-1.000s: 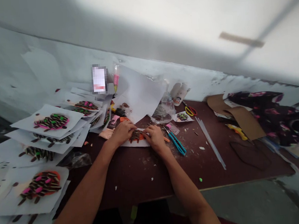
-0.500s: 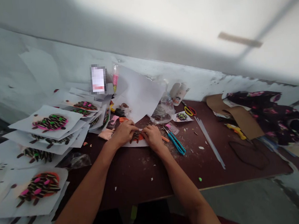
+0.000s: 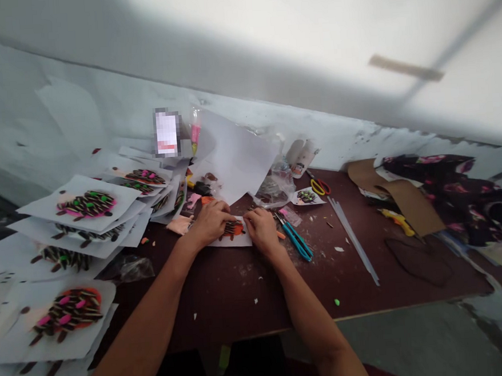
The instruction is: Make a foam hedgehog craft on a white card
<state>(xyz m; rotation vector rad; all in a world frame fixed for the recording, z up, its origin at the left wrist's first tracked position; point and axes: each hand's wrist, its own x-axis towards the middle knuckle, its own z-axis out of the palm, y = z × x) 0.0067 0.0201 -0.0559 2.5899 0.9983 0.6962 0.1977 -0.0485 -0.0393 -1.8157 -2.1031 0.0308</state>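
Note:
On the table in front of me lies a white paper card (image 3: 231, 242) with an orange, hedgehog-like shape (image 3: 238, 228) crossed by dark stick-like strips. My left hand (image 3: 211, 222) is bent over the card's left side, thumb and fingers holding it down. At the right edge, my right hand (image 3: 262, 230) has its fingertips pressed together beside the orange shape; whatever is between them is hidden. Teal-handled scissors (image 3: 296, 239) lie just right of that hand. Left of my left hand is a lump of pale peach material (image 3: 179, 224).
Stacked finished-looking hedgehog pictures (image 3: 86, 204) fill the left side. Behind are a phone-like blurred screen (image 3: 167, 132), a large white sheet (image 3: 240, 160) and plastic bags (image 3: 272, 189). Rightward lie yellow-and-red scissors (image 3: 318, 187), clear sticks (image 3: 354, 241), a yellow glue gun (image 3: 398, 221) and dark flowered cloth (image 3: 457, 191).
My right fingers have shifted slightly right, off the orange shape to the card's edge, uncovering more of it. My left hand has stayed nearly in place on the card.

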